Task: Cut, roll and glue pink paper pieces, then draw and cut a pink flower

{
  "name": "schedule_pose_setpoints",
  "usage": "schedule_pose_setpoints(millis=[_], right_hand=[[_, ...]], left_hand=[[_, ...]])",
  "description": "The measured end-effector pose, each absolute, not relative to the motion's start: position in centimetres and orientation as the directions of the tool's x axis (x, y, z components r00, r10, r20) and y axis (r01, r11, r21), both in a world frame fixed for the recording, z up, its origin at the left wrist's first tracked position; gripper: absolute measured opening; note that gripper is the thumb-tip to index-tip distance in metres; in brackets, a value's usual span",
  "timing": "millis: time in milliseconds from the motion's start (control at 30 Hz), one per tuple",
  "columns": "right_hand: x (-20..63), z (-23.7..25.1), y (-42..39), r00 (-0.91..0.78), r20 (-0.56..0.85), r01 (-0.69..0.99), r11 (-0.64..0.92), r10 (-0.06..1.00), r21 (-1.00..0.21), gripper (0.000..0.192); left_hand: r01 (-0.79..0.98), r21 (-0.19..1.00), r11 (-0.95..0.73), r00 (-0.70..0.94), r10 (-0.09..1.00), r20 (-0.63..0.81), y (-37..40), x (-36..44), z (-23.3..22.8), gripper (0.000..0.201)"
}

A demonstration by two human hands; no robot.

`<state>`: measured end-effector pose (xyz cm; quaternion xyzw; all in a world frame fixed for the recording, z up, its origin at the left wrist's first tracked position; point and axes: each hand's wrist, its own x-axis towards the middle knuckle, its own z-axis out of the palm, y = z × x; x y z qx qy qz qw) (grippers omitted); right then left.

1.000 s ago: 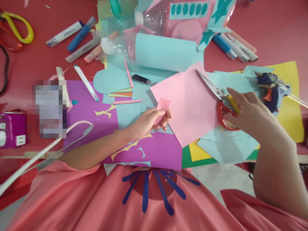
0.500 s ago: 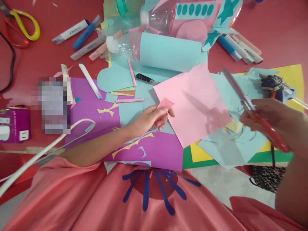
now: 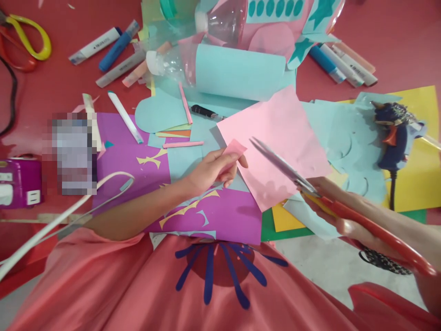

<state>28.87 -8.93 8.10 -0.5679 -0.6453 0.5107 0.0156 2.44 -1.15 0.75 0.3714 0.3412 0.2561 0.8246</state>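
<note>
Between the thumb and fingers of my left hand (image 3: 220, 168) is a small pink paper piece (image 3: 235, 148); I cannot tell if it is folded. Just behind it a larger pink sheet (image 3: 292, 133) lies over the other papers. My right hand (image 3: 334, 207) grips a pair of scissors (image 3: 279, 162) with red and yellow handles. The blades look nearly closed and point left over the pink sheet, their tip apart from the small piece. Above the sheet, a clear bottle wrapped in light blue paper (image 3: 241, 73) lies on its side.
A blue glue gun (image 3: 394, 138) rests on yellow paper (image 3: 418, 179) at right. Markers (image 3: 119, 69) lie on both sides of the bottles, with a black pen (image 3: 206, 111) near the middle. At left are a blurred phone-like object (image 3: 74, 156), a white cable (image 3: 51, 225) and yellow-red scissors (image 3: 32, 37).
My right hand has brought the scissors left and down over the pink sheet, uncovering the glue gun. My left hand keeps its pinch on the small paper. The view has shifted slightly.
</note>
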Motion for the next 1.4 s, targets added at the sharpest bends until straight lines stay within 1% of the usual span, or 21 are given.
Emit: schedule_pose_setpoints(millis=[67,167,267,400,633,833,1000,1233,1400], right_hand=[[28.4,8.9,-8.5,-0.385,-0.569,0.723,-0.145,0.727,-0.675,0.074],[27.5,9.4,-8.1,-0.394,-0.567,0.728,-0.131,0.723,-0.672,0.069],[26.9,8.9,-7.8,-0.395,-0.581,0.709,-0.165,0.712,-0.685,0.072],[26.5,8.0,-7.4,-0.400,-0.601,0.657,-0.240,0.692,-0.714,0.070],[26.2,7.5,-6.8,-0.436,-0.597,0.618,-0.257,0.673,-0.743,0.066],[25.9,7.5,-6.7,-0.424,-0.596,0.602,-0.279,0.682,-0.748,0.069],[25.7,7.6,-6.7,-0.423,-0.574,0.629,-0.229,0.701,-0.743,0.069],[25.6,7.9,-6.7,-0.419,-0.568,0.635,-0.219,0.708,-0.741,0.067],[25.4,7.6,-7.1,-0.386,-0.534,0.650,-0.189,0.752,-0.736,0.062]], left_hand=[[-0.176,0.781,0.599,0.632,0.678,-0.377,-1.1,2.4,0.7,0.023],[-0.187,0.770,0.610,0.632,0.675,-0.381,-1.1,2.4,0.7,0.022],[-0.192,0.763,0.617,0.640,0.668,-0.378,-1.0,2.4,0.7,0.020],[-0.178,0.773,0.609,0.659,0.657,-0.366,-1.0,2.4,0.8,0.021],[-0.144,0.762,0.631,0.640,0.647,-0.415,-1.0,2.3,1.0,0.023],[-0.164,0.761,0.627,0.626,0.663,-0.411,-1.0,2.4,1.1,0.022],[-0.132,0.757,0.640,0.617,0.651,-0.443,-1.0,2.3,1.1,0.024],[-0.149,0.758,0.635,0.642,0.645,-0.414,-0.9,2.3,1.2,0.024],[-0.127,0.760,0.637,0.637,0.640,-0.430,-0.9,2.3,1.2,0.029]])
